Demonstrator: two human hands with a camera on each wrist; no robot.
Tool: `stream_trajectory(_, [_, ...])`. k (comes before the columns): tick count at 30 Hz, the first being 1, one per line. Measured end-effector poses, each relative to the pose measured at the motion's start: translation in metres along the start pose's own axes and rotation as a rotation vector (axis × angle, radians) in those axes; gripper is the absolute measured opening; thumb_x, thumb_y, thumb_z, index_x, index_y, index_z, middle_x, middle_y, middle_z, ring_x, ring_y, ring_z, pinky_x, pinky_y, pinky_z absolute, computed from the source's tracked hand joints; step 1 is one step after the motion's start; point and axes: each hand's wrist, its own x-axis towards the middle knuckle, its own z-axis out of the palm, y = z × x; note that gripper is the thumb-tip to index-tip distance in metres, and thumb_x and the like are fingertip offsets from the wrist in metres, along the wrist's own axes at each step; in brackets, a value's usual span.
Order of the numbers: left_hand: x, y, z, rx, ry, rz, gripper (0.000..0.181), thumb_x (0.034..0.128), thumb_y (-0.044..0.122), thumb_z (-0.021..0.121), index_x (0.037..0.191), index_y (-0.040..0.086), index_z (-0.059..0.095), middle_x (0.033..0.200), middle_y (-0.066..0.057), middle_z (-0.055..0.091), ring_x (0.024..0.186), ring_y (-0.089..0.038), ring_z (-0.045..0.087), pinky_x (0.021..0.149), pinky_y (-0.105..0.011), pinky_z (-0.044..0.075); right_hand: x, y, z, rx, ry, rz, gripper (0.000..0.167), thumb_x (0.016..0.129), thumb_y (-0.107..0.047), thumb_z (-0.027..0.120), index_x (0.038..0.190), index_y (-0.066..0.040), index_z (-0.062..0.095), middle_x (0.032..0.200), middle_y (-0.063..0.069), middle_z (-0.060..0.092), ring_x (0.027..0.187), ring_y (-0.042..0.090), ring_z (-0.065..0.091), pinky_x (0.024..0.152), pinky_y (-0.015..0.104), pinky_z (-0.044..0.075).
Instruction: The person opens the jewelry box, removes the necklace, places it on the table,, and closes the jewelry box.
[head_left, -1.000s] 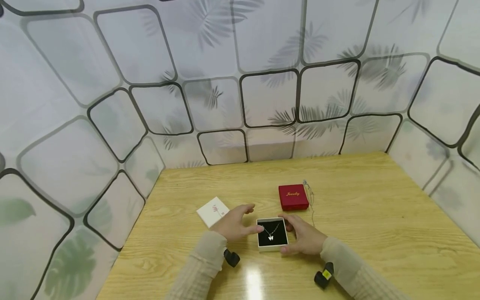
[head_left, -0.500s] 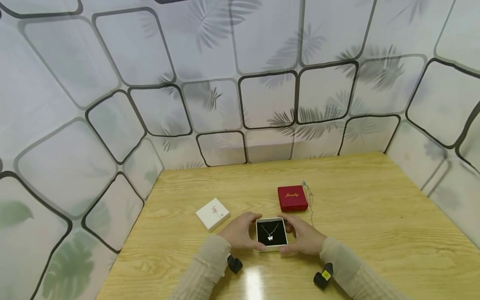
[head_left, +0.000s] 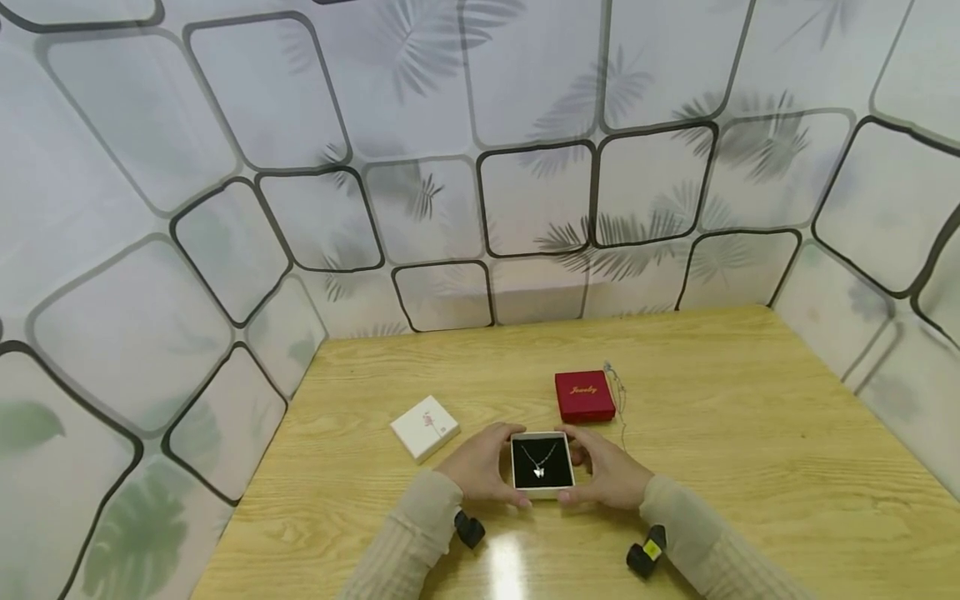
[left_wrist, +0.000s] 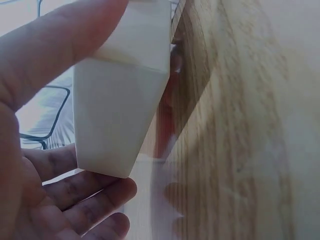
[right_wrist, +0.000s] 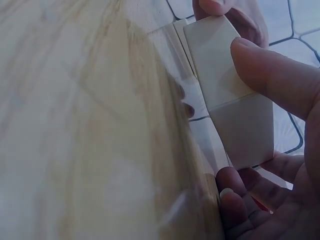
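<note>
A small white box (head_left: 543,493) with a black insert lies between the two hands, and a silver necklace with a butterfly pendant (head_left: 539,472) rests on the insert. My left hand (head_left: 483,468) grips the box's left side, thumb at the front corner and fingers at the back. On the right side my right hand (head_left: 609,472) grips it the same way. Both wrist views show the white box wall (left_wrist: 112,117), (right_wrist: 242,127) between thumb and fingers, close above the wooden surface.
Behind the box sits a red box (head_left: 585,396) with gold lettering, a thin chain (head_left: 622,400) beside its right edge. A white lid with a pink flower print (head_left: 425,427) lies to the left on the wooden table (head_left: 720,417). Patterned cloth surrounds the table.
My left hand has moved from over the box's left edge to grip its side. The box has shifted slightly away from me. My right hand has stayed on its side.
</note>
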Motion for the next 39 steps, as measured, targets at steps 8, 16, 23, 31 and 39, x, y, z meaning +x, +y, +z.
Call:
stream_trajectory(8, [-0.001, 0.001, 0.002, -0.022, 0.021, -0.013, 0.103, 0.0571, 0.052, 0.089, 0.139, 0.009, 0.044, 0.133, -0.003, 0.052, 0.121, -0.016, 0.049, 0.102, -0.034, 0.041, -0.002, -0.004, 0.0, 0.033, -0.01, -0.006, 0.095, 0.076, -0.026, 0.084, 0.146, 0.002, 0.028, 0.131, 0.016, 0.048, 0.109, 0.025, 0.058, 0.095, 0.043, 0.045])
stream_trajectory(16, [0.0, 0.0, 0.005, -0.016, 0.055, 0.009, 0.098, 0.0599, 0.051, 0.089, 0.137, 0.008, 0.046, 0.13, -0.003, 0.054, 0.12, -0.016, 0.05, 0.103, -0.034, 0.04, -0.003, -0.003, 0.0, 0.027, -0.023, -0.002, 0.097, 0.075, -0.024, 0.085, 0.147, 0.002, 0.026, 0.132, 0.016, 0.047, 0.109, 0.023, 0.058, 0.095, 0.042, 0.045])
stream_trajectory(23, [0.001, -0.001, 0.008, -0.004, 0.058, 0.009, 0.097, 0.0597, 0.05, 0.089, 0.136, 0.01, 0.046, 0.129, -0.002, 0.054, 0.119, -0.015, 0.05, 0.102, -0.035, 0.041, -0.003, -0.006, -0.001, -0.027, -0.029, 0.021, 0.099, 0.077, -0.03, 0.082, 0.148, 0.005, 0.022, 0.128, 0.015, 0.052, 0.11, 0.025, 0.057, 0.095, 0.044, 0.044])
stream_trajectory(31, [0.0, 0.003, 0.007, -0.001, 0.067, -0.012, 0.098, 0.0596, 0.051, 0.089, 0.137, 0.01, 0.045, 0.13, -0.002, 0.053, 0.119, -0.016, 0.05, 0.102, -0.036, 0.041, -0.003, -0.01, 0.0, -0.103, 0.032, 0.052, 0.087, 0.086, -0.035, 0.073, 0.148, 0.003, 0.025, 0.125, 0.014, 0.054, 0.106, 0.024, 0.058, 0.091, 0.05, 0.044])
stream_trajectory(39, [-0.001, 0.007, 0.005, 0.025, 0.063, -0.022, 0.099, 0.0616, 0.053, 0.086, 0.139, 0.01, 0.043, 0.132, -0.002, 0.052, 0.12, -0.017, 0.05, 0.102, -0.036, 0.041, 0.0, -0.026, 0.006, -0.354, 0.236, 0.001, 0.065, 0.081, -0.039, 0.077, 0.134, -0.01, 0.052, 0.129, 0.004, 0.05, 0.112, 0.025, 0.049, 0.093, 0.051, 0.046])
